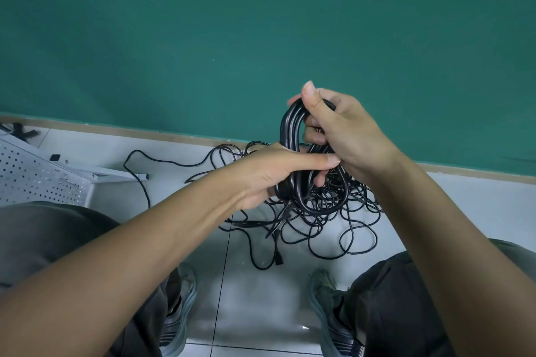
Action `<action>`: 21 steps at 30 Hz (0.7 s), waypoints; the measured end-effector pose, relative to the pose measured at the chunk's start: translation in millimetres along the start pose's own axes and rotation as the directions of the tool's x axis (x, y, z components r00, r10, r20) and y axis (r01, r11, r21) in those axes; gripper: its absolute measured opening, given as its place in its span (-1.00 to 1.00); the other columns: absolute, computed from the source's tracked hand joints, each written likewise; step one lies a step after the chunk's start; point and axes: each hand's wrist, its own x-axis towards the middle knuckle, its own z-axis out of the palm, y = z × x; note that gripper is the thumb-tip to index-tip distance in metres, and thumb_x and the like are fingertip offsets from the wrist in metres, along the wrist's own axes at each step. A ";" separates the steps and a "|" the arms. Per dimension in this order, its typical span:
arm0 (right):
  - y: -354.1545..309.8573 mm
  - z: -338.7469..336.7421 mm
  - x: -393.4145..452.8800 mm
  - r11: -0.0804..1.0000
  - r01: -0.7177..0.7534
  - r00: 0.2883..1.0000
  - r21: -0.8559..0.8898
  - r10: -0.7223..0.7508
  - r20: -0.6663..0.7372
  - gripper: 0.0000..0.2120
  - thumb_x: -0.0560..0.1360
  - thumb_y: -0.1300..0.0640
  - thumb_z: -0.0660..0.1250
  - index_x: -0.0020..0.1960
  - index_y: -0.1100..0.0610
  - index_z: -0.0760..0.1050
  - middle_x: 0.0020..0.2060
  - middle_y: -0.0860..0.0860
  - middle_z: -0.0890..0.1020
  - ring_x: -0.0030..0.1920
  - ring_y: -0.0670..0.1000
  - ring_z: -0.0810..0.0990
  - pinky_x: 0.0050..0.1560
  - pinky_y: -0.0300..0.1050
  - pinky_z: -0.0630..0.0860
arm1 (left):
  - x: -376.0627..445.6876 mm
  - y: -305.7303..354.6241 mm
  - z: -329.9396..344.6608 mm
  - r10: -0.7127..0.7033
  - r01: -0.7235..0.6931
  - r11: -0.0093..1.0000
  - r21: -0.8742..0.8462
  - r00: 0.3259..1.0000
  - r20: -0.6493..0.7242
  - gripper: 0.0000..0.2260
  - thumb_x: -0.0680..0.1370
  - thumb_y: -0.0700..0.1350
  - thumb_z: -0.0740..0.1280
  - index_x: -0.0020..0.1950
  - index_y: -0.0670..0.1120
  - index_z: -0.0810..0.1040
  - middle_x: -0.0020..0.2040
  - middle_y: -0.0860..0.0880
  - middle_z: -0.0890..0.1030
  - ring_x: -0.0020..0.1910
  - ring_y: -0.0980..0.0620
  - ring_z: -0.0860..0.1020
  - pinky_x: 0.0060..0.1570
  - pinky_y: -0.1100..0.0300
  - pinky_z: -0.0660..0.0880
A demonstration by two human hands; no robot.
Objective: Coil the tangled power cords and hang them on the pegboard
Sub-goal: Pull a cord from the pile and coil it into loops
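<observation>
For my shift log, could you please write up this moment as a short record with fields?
setting: person crouched over a white tiled floor by a green wall
coiled cord: black loops held upright between both hands
left hand: grips the lower part of the coil
right hand: grips the top of the coil, thumb up
tangled cords: loose black pile on the floor beneath the hands
pegboard: white, lying at far left; no cord hung on it
progress: one cord coiled, not yet hung
</observation>
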 end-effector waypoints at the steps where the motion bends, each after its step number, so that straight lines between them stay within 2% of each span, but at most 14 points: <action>1: 0.2 0.3 0.1 1.000 -0.008 1.000 0.028 0.008 0.007 -0.54 0.66 -0.19 0.20 0.13 0.20 0.59 -0.37 -0.12 0.28 -0.33 -0.03 0.22 -0.36 -0.17 0.29 | 0.0 0.3 -0.4 0.000 0.000 1.000 0.004 1.000 -0.013 -0.79 0.51 -0.01 0.49 -0.30 -0.03 0.61 -0.28 -0.02 0.60 -0.36 0.11 0.54 -0.38 0.30 0.46; 4: -1.1 0.1 -1.1 0.979 -0.071 0.997 0.191 0.063 0.048 -0.56 0.68 -0.20 0.14 0.17 0.14 0.55 -0.32 -0.09 0.34 -0.35 -0.08 0.32 -0.41 -0.18 0.37 | -0.3 0.1 -0.5 0.023 -0.022 0.999 0.024 0.999 -0.044 -0.80 0.57 -0.08 0.44 -0.26 -0.04 0.62 -0.25 -0.04 0.64 -0.32 0.11 0.57 -0.32 0.26 0.46; 7: -3.6 1.3 -3.9 0.969 -0.098 0.995 0.228 0.094 0.030 -0.58 0.68 -0.21 0.10 0.27 0.08 0.52 -0.25 -0.03 0.40 -0.31 -0.05 0.39 -0.44 -0.17 0.43 | -0.4 -2.1 2.2 0.042 -0.043 0.999 0.001 0.994 -0.099 -0.92 0.57 -0.12 0.41 -0.11 -0.07 0.66 -0.13 -0.05 0.73 -0.22 0.10 0.65 -0.20 0.18 0.52; 10: -3.2 7.7 -5.4 0.994 -0.051 0.997 0.100 0.057 -0.059 -0.64 0.69 -0.20 0.09 0.25 -0.03 0.53 -0.14 0.01 0.49 -0.17 -0.06 0.49 -0.28 -0.20 0.58 | 2.1 -6.7 4.3 0.076 -0.084 0.995 -0.048 0.988 -0.135 -0.90 0.55 -0.10 0.48 0.02 -0.08 0.72 -0.02 -0.08 0.76 -0.01 0.01 0.71 0.10 0.08 0.55; 13: 0.5 12.6 -5.7 0.999 -0.037 0.993 0.005 0.038 -0.110 -0.66 0.69 -0.22 0.06 0.24 -0.09 0.51 0.02 0.12 0.59 -0.04 -0.01 0.58 0.03 -0.14 0.65 | 1.8 -9.2 4.4 0.097 -0.106 0.993 -0.061 0.986 -0.133 -0.89 0.53 -0.11 0.50 0.04 -0.07 0.73 -0.01 -0.08 0.76 0.04 0.01 0.71 0.18 0.08 0.53; 15: 1.2 14.1 -6.9 0.999 -0.044 0.993 0.031 0.047 -0.109 -0.66 0.68 -0.25 0.06 0.22 -0.13 0.52 0.14 0.21 0.63 0.07 0.07 0.66 0.19 0.01 0.64 | 3.1 -10.7 3.6 0.111 -0.116 0.993 -0.020 0.981 -0.160 -0.85 0.51 -0.12 0.51 0.04 -0.12 0.73 -0.01 -0.10 0.76 0.07 -0.07 0.71 0.31 -0.05 0.53; 17: 0.1 13.4 -6.5 0.989 -0.061 0.991 0.133 0.076 -0.110 -0.60 0.67 -0.29 0.04 0.22 -0.12 0.55 0.17 0.25 0.63 0.17 0.18 0.68 0.26 0.18 0.60 | 5.6 -11.3 3.2 0.133 -0.134 0.991 0.008 0.970 -0.201 -0.76 0.44 -0.07 0.51 0.05 -0.15 0.72 0.00 -0.13 0.75 0.12 -0.16 0.69 0.36 -0.16 0.50; 19: -1.4 11.1 -5.0 0.961 -0.106 0.987 0.257 0.134 -0.093 -0.47 0.65 -0.35 -0.03 0.25 -0.07 0.55 0.09 0.21 0.66 0.10 0.19 0.68 0.26 0.28 0.56 | 6.0 -10.0 1.6 0.149 -0.145 0.989 0.036 0.967 -0.207 -0.77 0.40 -0.04 0.47 -0.01 -0.10 0.73 -0.01 -0.14 0.75 0.11 -0.18 0.69 0.35 -0.19 0.49; 20: -1.1 9.3 -3.8 0.951 -0.117 0.987 0.285 0.142 -0.069 -0.41 0.64 -0.38 -0.08 0.28 -0.05 0.53 0.05 0.17 0.67 0.03 0.18 0.66 0.21 0.30 0.59 | 6.0 -9.0 0.4 0.155 -0.150 0.988 0.044 0.969 -0.191 -0.84 0.43 -0.05 0.44 -0.07 -0.08 0.73 -0.03 -0.13 0.75 0.07 -0.15 0.70 0.33 -0.17 0.50; 21: 0.3 7.6 -2.4 0.951 -0.120 0.990 0.284 0.136 -0.038 -0.34 0.62 -0.42 -0.14 0.32 -0.04 0.50 0.05 0.13 0.68 -0.03 0.15 0.64 0.04 0.28 0.65 | 6.0 -7.6 -1.7 0.162 -0.157 0.987 0.039 0.971 -0.174 -0.89 0.49 -0.09 0.41 -0.11 -0.08 0.72 -0.05 -0.13 0.75 0.02 -0.11 0.70 0.29 -0.15 0.53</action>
